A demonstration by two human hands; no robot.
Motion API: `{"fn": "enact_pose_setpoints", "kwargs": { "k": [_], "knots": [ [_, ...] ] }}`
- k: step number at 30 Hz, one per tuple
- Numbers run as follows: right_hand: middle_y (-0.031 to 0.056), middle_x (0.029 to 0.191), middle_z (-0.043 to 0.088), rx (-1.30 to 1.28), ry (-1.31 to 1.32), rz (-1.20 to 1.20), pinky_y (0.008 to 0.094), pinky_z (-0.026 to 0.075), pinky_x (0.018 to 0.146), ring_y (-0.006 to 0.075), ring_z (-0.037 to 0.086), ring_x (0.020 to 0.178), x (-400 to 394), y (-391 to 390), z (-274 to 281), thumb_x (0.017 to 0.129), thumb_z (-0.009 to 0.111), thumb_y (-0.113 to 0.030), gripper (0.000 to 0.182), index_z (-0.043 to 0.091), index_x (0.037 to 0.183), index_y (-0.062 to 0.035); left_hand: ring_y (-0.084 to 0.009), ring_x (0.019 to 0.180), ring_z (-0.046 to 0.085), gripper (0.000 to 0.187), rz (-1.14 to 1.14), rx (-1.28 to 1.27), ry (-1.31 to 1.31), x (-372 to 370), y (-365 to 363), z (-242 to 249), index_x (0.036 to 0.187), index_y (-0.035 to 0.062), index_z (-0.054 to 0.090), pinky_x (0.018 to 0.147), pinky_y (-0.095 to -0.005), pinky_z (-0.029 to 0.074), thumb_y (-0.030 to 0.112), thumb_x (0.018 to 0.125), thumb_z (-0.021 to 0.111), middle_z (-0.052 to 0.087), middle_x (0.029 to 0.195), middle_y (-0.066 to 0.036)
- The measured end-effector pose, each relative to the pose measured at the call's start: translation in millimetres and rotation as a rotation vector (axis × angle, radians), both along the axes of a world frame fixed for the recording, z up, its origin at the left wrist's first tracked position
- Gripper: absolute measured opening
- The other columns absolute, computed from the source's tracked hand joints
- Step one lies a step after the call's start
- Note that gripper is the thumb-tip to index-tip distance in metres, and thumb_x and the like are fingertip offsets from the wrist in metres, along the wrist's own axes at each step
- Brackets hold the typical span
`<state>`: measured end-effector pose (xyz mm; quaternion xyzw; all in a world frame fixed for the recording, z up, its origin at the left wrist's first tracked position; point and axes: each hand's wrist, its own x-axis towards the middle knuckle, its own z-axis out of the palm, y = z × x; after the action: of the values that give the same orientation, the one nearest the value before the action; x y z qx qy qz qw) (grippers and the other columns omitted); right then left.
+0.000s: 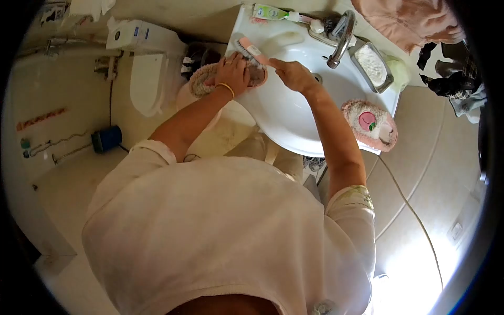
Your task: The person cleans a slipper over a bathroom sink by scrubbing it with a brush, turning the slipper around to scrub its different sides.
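Observation:
A fuzzy pink and cream slipper point(202, 80) lies across the left rim of the white sink point(283, 107). My left hand point(232, 74) holds it down, fingers curled over its upper side. In my right hand point(294, 75) is the handle end of a pink scrub brush point(254, 51); its grey bristles face the slipper's opening. The brush lies close over the slipper, just beyond my left fingers. The matching slipper point(369, 125), with a round pink patch, rests on the sink's right corner, away from both hands.
A curved metal faucet point(344, 39) rises at the sink's back. Beside it stands a tray of white powder point(374, 65). A green and white tube point(270, 12) lies on the back ledge. Pink cloth point(409, 21) hangs at upper right; a toilet point(149, 68) stands left.

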<state>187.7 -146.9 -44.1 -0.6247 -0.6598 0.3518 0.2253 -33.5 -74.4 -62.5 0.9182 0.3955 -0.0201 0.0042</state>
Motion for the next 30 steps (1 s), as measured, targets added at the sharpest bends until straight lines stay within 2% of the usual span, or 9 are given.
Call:
{"fn": "enact_pose_setpoints", "kwargs": {
  "k": [5, 6, 11, 14, 20, 24, 25, 28, 30],
  "knots": [
    [0.0224, 0.097, 0.062, -0.016, 0.103, -0.090, 0.0429, 0.047, 0.079, 0.0384, 0.059, 0.092, 13, -93, 16, 0.085, 0.051, -0.012, 0.036, 0.053, 0.120, -0.0082, -0.0270, 0.125, 0.038, 0.035, -0.002, -0.009, -0.032, 0, 2, -1, 0.114, 0.0035, 0.047, 0.101, -0.0474, 0.026, 0.024, 0.085, 0.045, 0.043, 0.133, -0.014],
    [0.0222, 0.098, 0.061, 0.090, 0.266, -0.175, 0.0425, 0.047, 0.080, 0.0392, 0.058, 0.092, 5, -110, -6, 0.084, 0.051, -0.010, 0.036, 0.053, 0.120, -0.0051, -0.0269, 0.124, 0.038, 0.036, 0.008, -0.006, -0.042, 1, 4, -1, 0.116, 0.0037, 0.046, 0.101, -0.0471, 0.027, 0.024, 0.086, 0.044, 0.044, 0.132, -0.013],
    [0.0262, 0.091, 0.060, -0.026, 0.200, -0.351, 0.0462, 0.047, 0.073, 0.0423, 0.058, 0.083, -35, -81, -27, 0.086, 0.050, -0.014, 0.038, 0.049, 0.124, -0.0079, -0.0267, 0.119, 0.043, 0.036, 0.108, -0.038, -0.067, 2, 3, -5, 0.118, 0.0056, 0.046, 0.098, -0.0458, 0.029, 0.024, 0.086, 0.043, 0.048, 0.126, -0.012],
    [0.0254, 0.110, 0.056, -0.026, 0.220, -0.409, 0.0386, 0.046, 0.085, 0.0392, 0.054, 0.102, -52, -89, -10, 0.086, 0.048, -0.005, 0.037, 0.050, 0.123, -0.0020, -0.0280, 0.111, 0.046, 0.033, 0.173, -0.008, -0.087, 7, 4, 1, 0.114, 0.0074, 0.048, 0.094, -0.0447, 0.032, 0.024, 0.086, 0.043, 0.051, 0.118, -0.012],
    [0.0300, 0.098, 0.058, -0.141, 0.217, -0.431, 0.0462, 0.047, 0.078, 0.0446, 0.057, 0.091, -116, -143, 7, 0.087, 0.045, -0.007, 0.041, 0.044, 0.127, -0.0015, -0.0301, 0.107, 0.046, 0.027, 0.468, 0.018, 0.008, 27, 11, 3, 0.107, 0.0080, 0.049, 0.091, -0.0448, 0.034, 0.026, 0.086, 0.044, 0.049, 0.114, -0.012],
    [0.0298, 0.084, 0.060, -0.255, 0.170, -0.415, 0.0487, 0.047, 0.068, 0.0449, 0.059, 0.077, -125, -114, 12, 0.088, 0.046, -0.010, 0.042, 0.041, 0.128, -0.0010, -0.0289, 0.111, 0.045, 0.028, 0.571, -0.065, 0.033, 32, 21, 7, 0.108, 0.0093, 0.050, 0.090, -0.0450, 0.033, 0.027, 0.086, 0.046, 0.049, 0.116, -0.011],
    [0.0245, 0.076, 0.061, -0.181, 0.143, -0.434, 0.0508, 0.046, 0.064, 0.0419, 0.059, 0.069, -127, -104, 3, 0.089, 0.042, -0.012, 0.045, 0.034, 0.133, -0.0084, -0.0291, 0.112, 0.044, 0.028, 0.606, -0.066, 0.029, 34, 26, 8, 0.109, 0.0096, 0.050, 0.090, -0.0452, 0.033, 0.027, 0.086, 0.046, 0.048, 0.116, -0.011],
    [0.0293, 0.082, 0.059, -0.116, 0.174, -0.487, 0.0506, 0.046, 0.065, 0.0453, 0.058, 0.074, -126, -78, -5, 0.088, 0.046, -0.012, 0.042, 0.040, 0.127, 0.0005, -0.0294, 0.113, 0.044, 0.030, 0.683, -0.087, 0.028, 38, 27, 13, 0.111, 0.0105, 0.050, 0.088, -0.0456, 0.035, 0.027, 0.086, 0.047, 0.048, 0.117, -0.011],
    [0.0264, 0.081, 0.061, -0.017, 0.174, -0.551, 0.0516, 0.046, 0.065, 0.0440, 0.059, 0.073, -120, -58, -17, 0.089, 0.043, -0.013, 0.042, 0.037, 0.129, -0.0044, -0.0294, 0.113, 0.044, 0.032, 0.699, -0.094, 0.032, 39, 27, 13, 0.112, 0.0108, 0.050, 0.088, -0.0459, 0.035, 0.028, 0.085, 0.048, 0.048, 0.118, -0.011]
  ]
}}
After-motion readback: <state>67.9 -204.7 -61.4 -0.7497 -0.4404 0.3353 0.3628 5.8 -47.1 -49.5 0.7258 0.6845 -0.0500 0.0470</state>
